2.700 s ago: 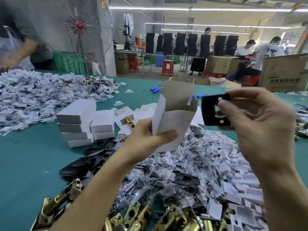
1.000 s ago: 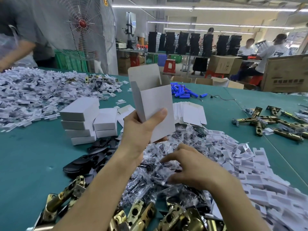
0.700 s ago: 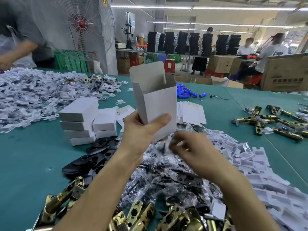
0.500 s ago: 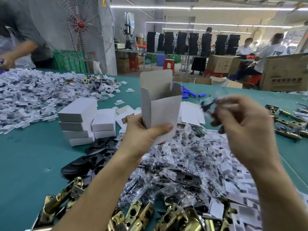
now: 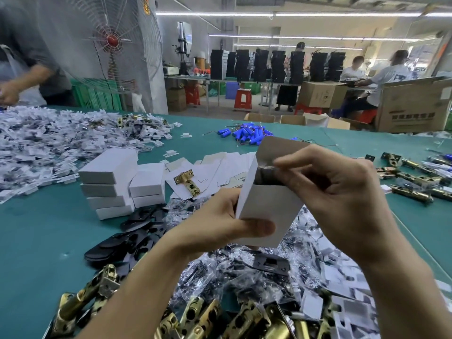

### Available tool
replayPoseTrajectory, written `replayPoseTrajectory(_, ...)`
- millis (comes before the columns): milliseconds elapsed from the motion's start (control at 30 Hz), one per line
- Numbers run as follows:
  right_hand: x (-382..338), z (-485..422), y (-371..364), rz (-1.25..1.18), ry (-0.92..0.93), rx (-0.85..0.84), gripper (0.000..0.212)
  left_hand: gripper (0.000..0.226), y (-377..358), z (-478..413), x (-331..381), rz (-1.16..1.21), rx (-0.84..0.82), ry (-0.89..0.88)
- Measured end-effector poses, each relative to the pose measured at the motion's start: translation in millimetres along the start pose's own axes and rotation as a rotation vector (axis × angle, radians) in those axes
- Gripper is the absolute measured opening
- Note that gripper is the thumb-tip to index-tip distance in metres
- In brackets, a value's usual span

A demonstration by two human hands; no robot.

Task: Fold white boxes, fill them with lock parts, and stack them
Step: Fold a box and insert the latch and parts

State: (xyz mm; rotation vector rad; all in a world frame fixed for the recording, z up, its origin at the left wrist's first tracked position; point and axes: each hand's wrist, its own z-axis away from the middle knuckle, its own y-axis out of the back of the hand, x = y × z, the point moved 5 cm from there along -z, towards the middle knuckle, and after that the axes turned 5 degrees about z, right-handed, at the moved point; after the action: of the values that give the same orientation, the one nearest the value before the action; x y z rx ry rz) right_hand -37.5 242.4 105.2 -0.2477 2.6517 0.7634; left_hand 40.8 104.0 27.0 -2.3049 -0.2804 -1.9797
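My left hand (image 5: 220, 223) grips an open white box (image 5: 266, 211) upright over the table, thumb across its front. My right hand (image 5: 335, 192) is at the box's open top, its fingers pinching a small clear bag with dark parts (image 5: 267, 171) that sits partly inside the box. The box's top flap stands up behind my fingers. A stack of closed white boxes (image 5: 115, 184) stands at the left. Flat unfolded box blanks (image 5: 220, 172) lie behind the held box, with one brass latch (image 5: 187, 181) on them.
Bagged lock parts (image 5: 244, 272) are heaped under my hands, brass latches (image 5: 220, 319) lie along the near edge, black plates (image 5: 127, 236) at the left. More brass latches (image 5: 411, 174) lie at the right, blue cells (image 5: 249, 135) farther back. A person (image 5: 22, 64) works at the far left.
My right hand picked a small bag from the heap, lifted it and brought it to the box's open top. My left hand lowered the box slightly and tilted it.
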Motion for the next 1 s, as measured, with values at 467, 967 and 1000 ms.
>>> replayPoseTrajectory(467,-3.3,2.4,-7.1,0.136,-0.075,-0.323,0.03,0.025,4.7,0.5,-0.3,0.059,0.058,-0.014)
replayPoseTrajectory(967,16.6,4.6,10.8,-0.189,-0.197,0.01,0.034,0.028,8.9,2.6,2.1,0.2,0.163,-0.033)
replayPoseTrajectory(1000,20.3,5.2,6.7,-0.293,-0.23,-0.015,0.033,0.027,8.8,2.7,3.1,0.206,0.169,-0.04)
